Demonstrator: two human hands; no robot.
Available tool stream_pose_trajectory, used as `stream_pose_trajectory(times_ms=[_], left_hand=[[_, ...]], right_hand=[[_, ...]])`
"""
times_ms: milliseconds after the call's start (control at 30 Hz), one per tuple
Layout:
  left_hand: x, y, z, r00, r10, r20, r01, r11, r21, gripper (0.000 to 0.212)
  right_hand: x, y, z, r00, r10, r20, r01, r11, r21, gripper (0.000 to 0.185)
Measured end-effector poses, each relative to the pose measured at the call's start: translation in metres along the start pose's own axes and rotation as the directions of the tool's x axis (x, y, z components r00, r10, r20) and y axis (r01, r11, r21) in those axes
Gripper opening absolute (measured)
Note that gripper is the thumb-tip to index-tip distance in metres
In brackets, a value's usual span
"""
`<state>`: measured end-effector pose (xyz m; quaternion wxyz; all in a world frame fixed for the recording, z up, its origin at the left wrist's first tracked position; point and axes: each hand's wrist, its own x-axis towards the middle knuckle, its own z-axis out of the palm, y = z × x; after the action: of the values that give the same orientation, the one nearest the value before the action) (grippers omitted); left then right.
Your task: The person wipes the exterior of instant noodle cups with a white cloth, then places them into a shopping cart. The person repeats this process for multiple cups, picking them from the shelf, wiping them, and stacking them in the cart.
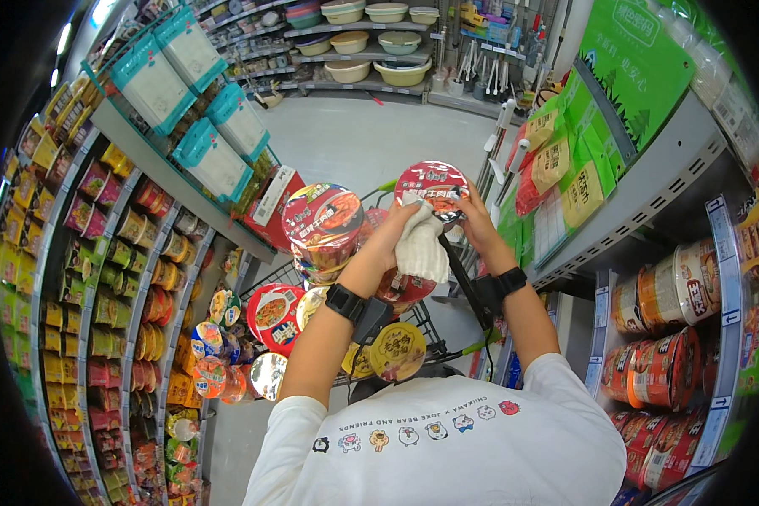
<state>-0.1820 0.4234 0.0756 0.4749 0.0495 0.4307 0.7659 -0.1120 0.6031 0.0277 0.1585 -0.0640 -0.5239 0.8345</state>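
Above a wire shopping cart (431,324) I hold a red-lidded instant noodle bowl (431,176), its lid facing me. My right hand (478,221) grips the bowl at its right side. In my left hand (389,233) is a crumpled white cloth (422,250), pressed against the lid's lower left edge; its loose end hangs down. A stack of shrink-wrapped noodle bowls (323,218) rises from the cart just left of my hands. Below my forearms lie more bowls, among them a red one (275,316) and a yellow-lidded one (398,351).
Shelves of cup noodles (110,316) line the left side. To the right, a metal shelf holds large noodle tubs (651,367), with green packets (585,196) beyond. Grey floor (341,139) stretches ahead towards shelved plastic basins (351,41). A red carton (272,209) stands left of the stack.
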Motion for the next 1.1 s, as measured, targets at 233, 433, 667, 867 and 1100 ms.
stream_pose_trajectory(times_ms=[233, 433, 667, 867, 1100], left_hand=[[0.016, -0.015, -0.021, 0.998, -0.059, 0.005, 0.059, 0.988, -0.143, 0.037], [0.018, -0.016, -0.02, 0.995, -0.003, -0.102, -0.032, 0.941, -0.337, 0.038], [0.013, -0.019, -0.011, 0.99, 0.013, -0.138, -0.056, 0.947, -0.317, 0.039], [0.009, -0.025, -0.01, 0.983, 0.015, -0.182, -0.07, 0.951, -0.3, 0.04], [0.007, -0.028, -0.011, 0.979, 0.023, -0.204, -0.084, 0.952, -0.295, 0.041]], right_hand=[[0.018, 0.031, -0.009, 0.999, 0.006, -0.043, -0.009, 0.997, -0.075, 0.054], [0.023, 0.048, -0.011, 0.998, 0.061, -0.023, -0.062, 0.998, -0.024, 0.054], [0.019, 0.041, -0.005, 0.994, 0.111, 0.004, -0.111, 0.993, -0.027, 0.056], [0.009, 0.043, -0.005, 0.994, 0.104, 0.026, -0.103, 0.995, -0.006, 0.057], [0.011, 0.062, -0.013, 0.998, 0.063, 0.004, -0.063, 0.998, -0.022, 0.056]])
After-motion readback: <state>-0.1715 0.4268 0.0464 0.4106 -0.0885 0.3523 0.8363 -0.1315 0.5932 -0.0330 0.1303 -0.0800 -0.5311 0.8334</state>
